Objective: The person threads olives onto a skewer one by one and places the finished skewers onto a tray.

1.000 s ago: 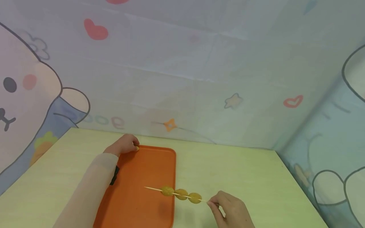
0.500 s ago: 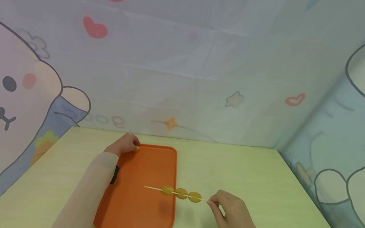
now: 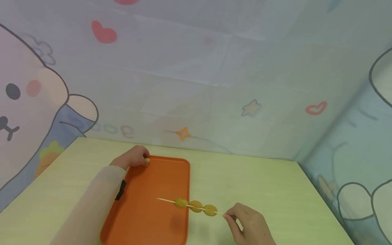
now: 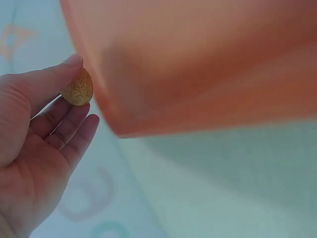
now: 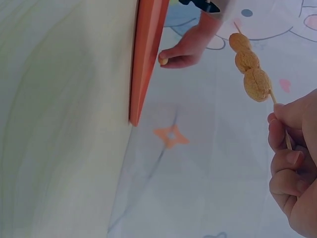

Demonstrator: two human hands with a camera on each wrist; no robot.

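Observation:
In the head view my left hand [image 3: 136, 156] is at the far left corner of an orange tray [image 3: 156, 178]. Thumb and fingers pinch a small, wrinkled yellow-brown ball [image 4: 79, 89], seen best in the left wrist view. My right hand [image 3: 249, 223], to the right of the tray, pinches the blunt end of a wooden skewer [image 3: 165, 200]. Three similar balls [image 3: 195, 206] are threaded along it, close together. The skewer points left, its bare tip over the tray. In the right wrist view the largest-looking ball [image 5: 257, 85] is the one nearest my fingers.
A pale yellow-green table [image 3: 245, 183] carries the tray and extends to its right. Behind it hangs a light cloth backdrop [image 3: 190, 68] with printed cartoon figures, hearts and stars. A black band [image 3: 120, 190] is on the left wrist, over a pale sleeve [image 3: 95, 200].
The skewer has tilted very slightly, its tip a little higher. My left forearm has shifted slightly to the left. Both hands keep their holds.

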